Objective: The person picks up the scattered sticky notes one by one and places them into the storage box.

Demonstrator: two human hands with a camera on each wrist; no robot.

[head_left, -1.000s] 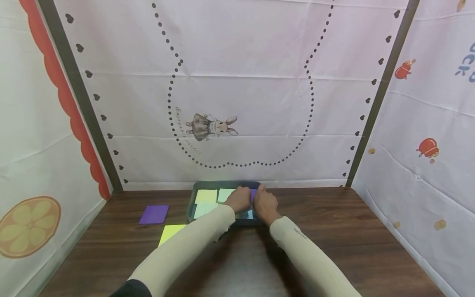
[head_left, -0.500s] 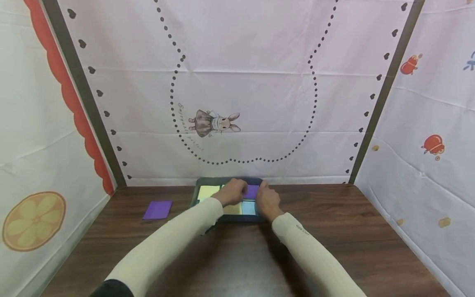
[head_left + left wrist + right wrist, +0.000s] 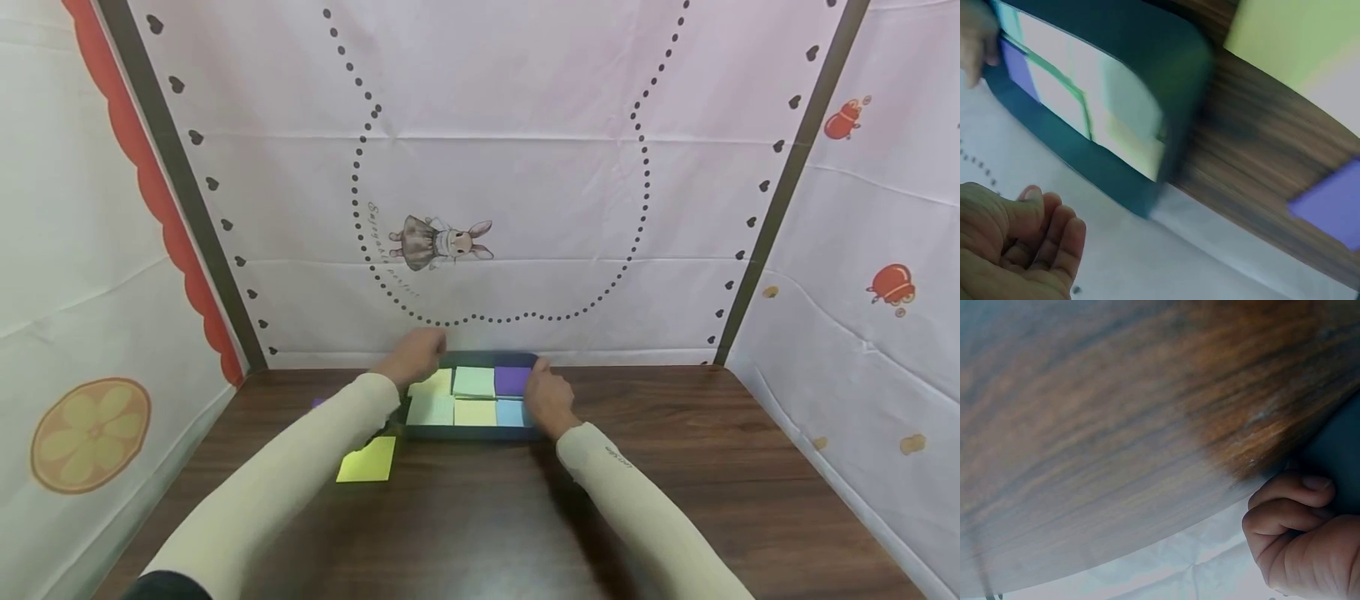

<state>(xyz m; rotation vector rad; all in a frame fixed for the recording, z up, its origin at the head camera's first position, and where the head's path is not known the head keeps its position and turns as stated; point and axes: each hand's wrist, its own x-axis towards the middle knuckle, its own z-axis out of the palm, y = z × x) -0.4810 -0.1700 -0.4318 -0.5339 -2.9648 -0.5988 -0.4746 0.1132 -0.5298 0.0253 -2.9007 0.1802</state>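
Note:
A dark blue-green tray (image 3: 471, 433) holds square sticky notes in two rows. Its back row has pale yellow, pale green (image 3: 474, 381) and purple ones (image 3: 512, 381); the front row shows pale green, pale yellow (image 3: 475, 412) and light blue (image 3: 510, 412). My right hand (image 3: 550, 400) grips the tray's right wall, fingers bent against it in the right wrist view. Above the tray's back left corner is my left hand (image 3: 412, 357). In the left wrist view its fingers are loosely bent, with nothing in them, apart from the tray.
Left of the tray, a bright yellow sticky note (image 3: 371, 460) lies on the wooden table (image 3: 480, 517). Farther left is a purple sticky note (image 3: 1335, 203), mostly behind my left sleeve in the head view. A printed white cloth (image 3: 525, 250) hangs behind the table.
My left hand has moved from over the middle of the tray to its back left corner, uncovering the notes. My right hand stays at the tray's right side.

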